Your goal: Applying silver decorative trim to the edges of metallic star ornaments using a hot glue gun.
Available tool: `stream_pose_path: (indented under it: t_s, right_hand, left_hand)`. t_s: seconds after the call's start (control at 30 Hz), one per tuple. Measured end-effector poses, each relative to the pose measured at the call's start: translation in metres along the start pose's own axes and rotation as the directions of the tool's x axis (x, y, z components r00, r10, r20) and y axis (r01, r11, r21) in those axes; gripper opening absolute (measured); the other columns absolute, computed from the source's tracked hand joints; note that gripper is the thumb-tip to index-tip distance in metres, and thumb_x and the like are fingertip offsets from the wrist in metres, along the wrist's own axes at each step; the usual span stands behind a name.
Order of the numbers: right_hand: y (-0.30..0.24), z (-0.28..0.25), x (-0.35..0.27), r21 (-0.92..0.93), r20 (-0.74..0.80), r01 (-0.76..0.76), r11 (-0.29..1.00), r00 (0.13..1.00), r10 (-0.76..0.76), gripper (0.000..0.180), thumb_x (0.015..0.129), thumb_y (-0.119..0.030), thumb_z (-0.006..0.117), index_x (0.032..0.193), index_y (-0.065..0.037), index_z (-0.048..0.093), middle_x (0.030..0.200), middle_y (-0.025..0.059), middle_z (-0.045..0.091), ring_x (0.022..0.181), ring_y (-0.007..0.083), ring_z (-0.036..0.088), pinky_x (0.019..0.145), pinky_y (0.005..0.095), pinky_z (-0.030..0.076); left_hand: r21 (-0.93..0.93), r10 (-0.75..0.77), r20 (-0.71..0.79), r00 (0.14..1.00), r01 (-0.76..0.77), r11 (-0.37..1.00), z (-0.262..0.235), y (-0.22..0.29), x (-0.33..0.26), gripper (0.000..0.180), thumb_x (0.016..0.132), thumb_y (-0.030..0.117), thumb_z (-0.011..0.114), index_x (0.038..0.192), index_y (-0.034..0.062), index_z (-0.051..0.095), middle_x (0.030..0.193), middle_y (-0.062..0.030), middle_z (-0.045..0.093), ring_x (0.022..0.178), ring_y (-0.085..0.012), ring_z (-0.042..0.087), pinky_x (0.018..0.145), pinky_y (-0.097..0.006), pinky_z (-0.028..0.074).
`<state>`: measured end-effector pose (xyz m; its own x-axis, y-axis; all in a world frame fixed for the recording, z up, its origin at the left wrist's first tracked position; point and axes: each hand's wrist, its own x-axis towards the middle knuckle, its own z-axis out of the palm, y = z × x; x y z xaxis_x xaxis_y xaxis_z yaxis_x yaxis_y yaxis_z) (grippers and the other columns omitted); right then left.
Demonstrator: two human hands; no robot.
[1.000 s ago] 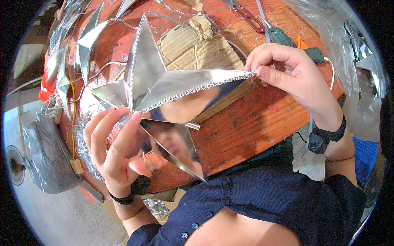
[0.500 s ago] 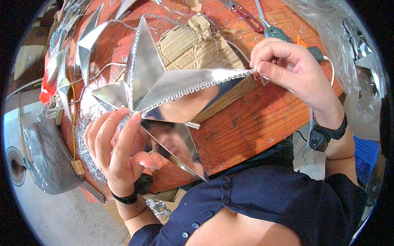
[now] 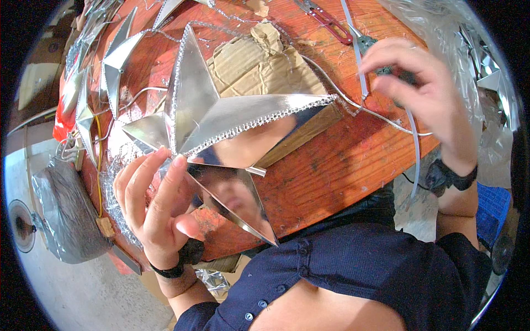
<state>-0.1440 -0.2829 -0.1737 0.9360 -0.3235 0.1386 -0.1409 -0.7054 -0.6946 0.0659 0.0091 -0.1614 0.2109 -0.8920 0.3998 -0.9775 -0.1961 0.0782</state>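
A large mirror-silver star (image 3: pixel 193 105) is tilted up over the table, with silver beaded trim (image 3: pixel 259 121) along two of its ridges. My left hand (image 3: pixel 149 193) holds it near the centre, index fingertip beside the lower end of the trim. The palm hides part of another point. Off to the right, my right hand (image 3: pixel 422 83) is smeared by motion, thumb and fingers curved over a dark green tool (image 3: pixel 385 70). The hand covers most of that tool, so its grip is unclear. A loose trim end (image 3: pixel 350 106) hangs past the star's right tip.
Crumpled brown cardboard (image 3: pixel 259 60) lies behind the star on the wooden table (image 3: pixel 342 160). Red-handled snips (image 3: pixel 331 22) and a translucent stick (image 3: pixel 359 66) lie far right. More silver stars (image 3: pixel 116 60) stand at left; a white cord (image 3: pixel 386 119) crosses the right side.
My right hand has let go of the trim at the star's right tip and moved right, over the green tool. The star and my left hand have barely shifted.
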Motion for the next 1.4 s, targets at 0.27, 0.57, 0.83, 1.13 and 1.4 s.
stream_pose_path:
  t_s: [0.27,0.57,0.83,1.13,1.4]
  right_hand:
    - [0.063,-0.057,-0.045,-0.653,0.135,-0.012,0.757,0.982,0.132,0.05,0.072,0.003,0.051,0.121,-0.003,0.046,0.119,0.0172,0.049,0.115,0.0327,0.045,0.1,0.0373,0.034]
    - [0.053,-0.027,-0.033,-0.549,0.069,-0.022,0.836,0.995,0.072,0.063,0.068,0.006,0.048,0.129,-0.006,0.04,0.13,0.0176,0.042,0.124,0.0343,0.037,0.106,0.0379,0.028]
    - [0.067,-0.038,-0.034,-0.547,0.212,0.191,0.815,0.973,-0.086,0.053,0.067,0.004,0.052,0.12,-0.002,0.048,0.122,0.0169,0.05,0.118,0.0329,0.045,0.102,0.0379,0.034]
    - [-0.003,-0.019,-0.024,-0.168,-0.39,-0.18,0.969,0.915,0.103,0.032,0.087,-0.005,0.056,0.118,0.0,0.051,0.113,0.0108,0.057,0.108,0.0204,0.053,0.096,0.0313,0.039]
    - [-0.05,0.007,0.038,0.547,-0.194,0.118,0.829,0.981,-0.012,0.05,0.085,-0.044,0.056,0.108,0.0,0.054,0.106,0.0135,0.057,0.102,0.0276,0.055,0.097,0.0408,0.034]
  left_hand:
    - [-0.114,0.033,-0.044,0.998,-0.038,0.993,0.004,-0.008,-0.008,0.076,0.082,0.068,0.031,0.11,0.0037,0.059,0.108,-0.013,0.06,0.096,-0.0301,0.055,0.084,-0.041,0.042]
    - [-0.516,-0.386,-0.446,0.808,0.12,0.848,0.014,-0.03,-0.016,0.051,0.089,0.043,0.053,0.112,-0.0021,0.043,0.099,-0.0196,0.059,0.09,-0.0247,0.058,0.078,-0.033,0.045]
    - [-0.918,-0.737,-0.186,0.649,0.153,0.366,0.025,-0.069,-0.039,0.007,0.09,0.005,0.052,0.094,-0.0009,0.055,0.088,-0.0067,0.057,0.082,-0.0127,0.053,0.074,-0.025,0.043]
    - [-0.926,-0.758,-0.062,0.649,0.247,0.287,0.029,-0.062,-0.038,0.005,0.082,0.002,0.063,0.086,0.0003,0.06,0.086,-0.0055,0.062,0.078,-0.0092,0.057,0.073,-0.022,0.045]
    - [-0.899,-0.738,0.034,0.674,0.343,0.272,0.027,-0.059,-0.036,0.01,0.08,0.0,0.066,0.079,0.0018,0.056,0.082,-0.0047,0.062,0.076,-0.0081,0.056,0.071,-0.021,0.045]
